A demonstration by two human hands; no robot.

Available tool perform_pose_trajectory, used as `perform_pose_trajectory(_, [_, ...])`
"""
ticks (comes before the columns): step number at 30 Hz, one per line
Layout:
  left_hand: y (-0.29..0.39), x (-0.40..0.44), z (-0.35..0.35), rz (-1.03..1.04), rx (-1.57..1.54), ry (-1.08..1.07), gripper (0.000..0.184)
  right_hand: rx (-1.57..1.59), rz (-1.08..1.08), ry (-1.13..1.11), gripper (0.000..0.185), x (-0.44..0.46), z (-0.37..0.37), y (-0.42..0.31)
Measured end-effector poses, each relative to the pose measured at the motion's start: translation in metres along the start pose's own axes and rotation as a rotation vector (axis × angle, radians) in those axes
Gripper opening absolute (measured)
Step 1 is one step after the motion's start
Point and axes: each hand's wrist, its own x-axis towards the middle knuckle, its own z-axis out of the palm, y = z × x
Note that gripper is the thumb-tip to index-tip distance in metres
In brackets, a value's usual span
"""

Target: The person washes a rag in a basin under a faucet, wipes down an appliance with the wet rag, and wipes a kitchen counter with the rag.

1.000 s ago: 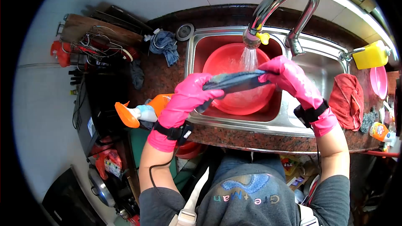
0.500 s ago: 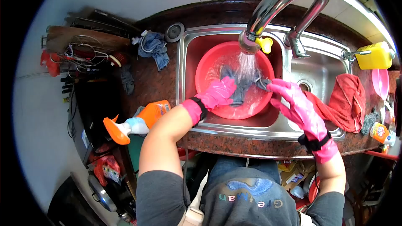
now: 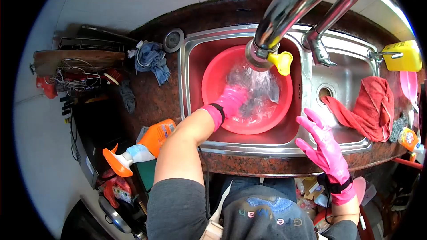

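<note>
I see the left hand [image 3: 234,101] in the red basin [image 3: 208,78], apparently on the soaking cloth [image 3: 266,90]; splashing under the faucet [image 3: 307,6] blurs its grip, so I can't tell. The right hand [image 3: 324,144] is spread wide, empty, over the sink's front edge [image 3: 284,150].

I count two gloved hands, left hand [image 3: 232,101] and right hand [image 3: 326,147]; two sink bowls, left bowl [image 3: 195,69] and right bowl [image 3: 349,70]; one tap [image 3: 296,6]; one red basin [image 3: 285,102]; one round strainer [image 3: 173,40]; one orange spray bottle [image 3: 158,138]; one yellow container [image 3: 403,56]; one red towel [image 3: 374,109]; one grey scourer [image 3: 398,127]; one blue cloth [image 3: 152,61] beside the strainer. Submerged cloth [image 3: 263,92], I log as number unclear.
</note>
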Motion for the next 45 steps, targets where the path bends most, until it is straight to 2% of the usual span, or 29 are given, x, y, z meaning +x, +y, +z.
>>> perform_pose_trajectory(2, [-0.025, 0.022, 0.051, -0.467, -0.075, 0.131, 0.065, 0.009, -0.049, -0.009, 0.059, 0.003, 0.001, -0.003])
perform_pose_trajectory(3, [-0.036, 0.034, 0.113, -0.606, 0.026, 0.472, 0.064, 0.015, -0.063, -0.009, 0.059, 0.004, -0.001, -0.006])
perform_pose_trajectory(6, [0.027, -0.015, -0.034, -0.338, -0.167, -0.303, 0.059, -0.017, -0.076, 0.002, 0.059, 0.008, -0.002, -0.010])
perform_pose_trajectory(7, [0.032, 0.003, 0.022, -0.346, -0.132, -0.311, 0.051, -0.010, -0.078, 0.001, 0.059, 0.009, -0.001, -0.011])
perform_pose_trajectory(8, [0.033, -0.004, 0.022, -0.352, -0.132, -0.312, 0.051, -0.007, -0.084, 0.000, 0.059, 0.010, 0.001, -0.012])
perform_pose_trajectory(10, [0.033, -0.023, 0.006, -0.087, -0.665, -0.061, 0.051, 0.067, -0.165, 0.010, 0.057, 0.012, 0.007, -0.013])
perform_pose_trajectory(11, [0.035, -0.027, -0.007, -0.117, -0.836, -0.149, 0.042, 0.058, -0.182, 0.017, 0.058, 0.012, 0.009, -0.013])
perform_pose_trajectory(12, [0.035, -0.031, -0.009, -0.117, -0.830, -0.143, 0.042, 0.055, -0.186, 0.024, 0.058, 0.011, 0.009, -0.014])
perform_pose_trajectory(14, [0.035, -0.044, -0.009, -0.093, -1.723, -0.047, 0.034, 0.095, -0.198, 0.041, 0.058, 0.008, 0.009, -0.014])
perform_pose_trajectory(16, [0.052, -0.089, -0.094, -0.125, -1.936, 0.085, 0.029, 0.112, -0.185, 0.064, 0.057, 0.005, 0.009, -0.011])
perform_pose_trajectory(18, [0.055, -0.117, -0.150, -0.090, -1.890, 0.152, 0.044, 0.120, -0.180, 0.095, 0.055, 0.002, 0.007, -0.006])
perform_pose_trajectory(20, [0.063, -0.148, -0.201, -0.031, -1.975, 0.292, 0.038, 0.126, -0.195, 0.134, 0.054, -0.001, 0.007, -0.001])
perform_pose_trajectory(23, [0.043, -0.166, -0.178, -0.265, -1.935, 0.560, 0.030, 0.127, -0.220, 0.160, 0.053, -0.003, 0.009, 0.007])
perform_pose_trajectory(24, [0.040, -0.162, -0.183, -0.329, -2.028, 0.492, 0.030, 0.134, -0.204, 0.176, 0.053, -0.004, 0.009, 0.009])
perform_pose_trajectory(26, [0.019, -0.141, -0.166, -0.352, -1.729, 0.367, 0.029, 0.122, -0.214, 0.167, 0.054, -0.007, 0.011, 0.012])
perform_pose_trajectory(28, [0.022, -0.116, -0.138, -0.352, -1.653, 0.502, 0.028, 0.123, -0.196, 0.172, 0.054, -0.012, 0.010, 0.014])
perform_pose_trajectory(29, [0.012, -0.095, -0.116, -0.372, -1.583, 0.433, 0.031, 0.126, -0.183, 0.173, 0.054, -0.014, 0.009, 0.014])
perform_pose_trajectory(30, [-0.011, -0.069, -0.050, -0.436, -1.306, 0.595, 0.033, 0.127, -0.171, 0.172, 0.053, -0.017, 0.008, 0.015])
perform_pose_trajectory(31, [-0.010, -0.048, -0.031, -0.473, -1.138, 0.683, 0.036, 0.137, -0.188, 0.183, 0.053, -0.019, 0.009, 0.019])
perform_pose_trajectory(32, [-0.033, -0.019, 0.020, -0.547, -1.013, 0.575, 0.038, 0.132, -0.179, 0.189, 0.053, -0.021, 0.007, 0.020])
perform_pose_trajectory(33, [-0.010, -0.014, -0.002, -0.456, -1.008, 0.580, 0.039, 0.133, -0.171, 0.191, 0.053, -0.024, 0.006, 0.018])
perform_pose_trajectory(34, [-0.012, 0.010, 0.046, -0.367, -1.040, 0.619, 0.038, 0.132, -0.170, 0.190, 0.054, -0.025, 0.005, 0.018])
perform_pose_trajectory(35, [0.008, 0.015, 0.050, -0.314, -1.189, 0.598, 0.036, 0.130, -0.190, 0.205, 0.054, -0.025, 0.009, 0.021])
perform_pose_trajectory(36, [0.010, 0.017, 0.049, -0.234, -0.595, 0.421, 0.035, 0.129, -0.192, 0.206, 0.054, -0.026, 0.011, 0.022])
perform_pose_trajectory(39, [0.019, 0.013, 0.042, -0.233, -0.729, 0.269, 0.034, 0.151, -0.159, 0.098, 0.058, -0.025, 0.012, 0.018])
perform_pose_trajectory(41, [0.008, 0.012, 0.022, -0.389, -0.526, -0.077, 0.035, 0.198, -0.193, 0.113, 0.059, -0.021, 0.028, 0.023])
perform_pose_trajectory(42, [0.012, 0.006, 0.010, -0.397, -0.524, -0.071, 0.035, 0.219, -0.197, 0.116, 0.060, -0.015, 0.027, 0.018])
perform_pose_trajectory(44, [0.019, -0.006, -0.007, -0.527, -1.454, 0.302, 0.034, 0.233, -0.217, 0.123, 0.062, 0.003, 0.022, 0.004])
perform_pose_trajectory(45, [0.018, -0.010, -0.007, -0.531, -1.849, 0.500, 0.033, 0.489, 0.012, -0.011, 0.061, 0.017, 0.018, -0.004])
